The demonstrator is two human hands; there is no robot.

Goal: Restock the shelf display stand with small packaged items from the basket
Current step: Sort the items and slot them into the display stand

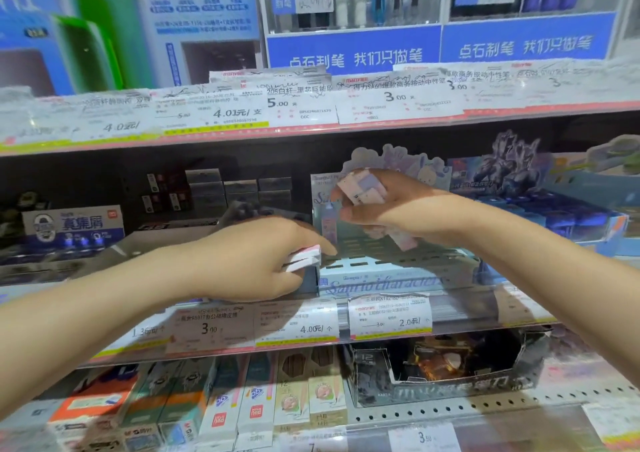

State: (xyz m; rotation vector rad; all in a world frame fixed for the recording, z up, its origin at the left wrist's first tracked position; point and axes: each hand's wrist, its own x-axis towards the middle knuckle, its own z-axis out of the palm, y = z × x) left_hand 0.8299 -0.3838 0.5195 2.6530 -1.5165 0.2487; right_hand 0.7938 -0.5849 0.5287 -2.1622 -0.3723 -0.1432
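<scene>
Head view shows a shop shelf [311, 140] with price tags. Both hands hold small packets: left hand [263, 257] beside the display stand [381, 278], right hand [377, 206] above it.

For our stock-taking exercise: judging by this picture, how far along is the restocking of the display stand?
Early stage. The display stand shows mostly bare slots, with one packet standing at its left. In hand: the left hand holds small packets at the stand's edge; the right hand grips more packets. Nearly all slots remain.

Price labels [389, 318] line the shelf edge at 6 o'clock; pencil boxes [256, 399] sit below at 7; a blue eraser box [72, 225] at 9
</scene>
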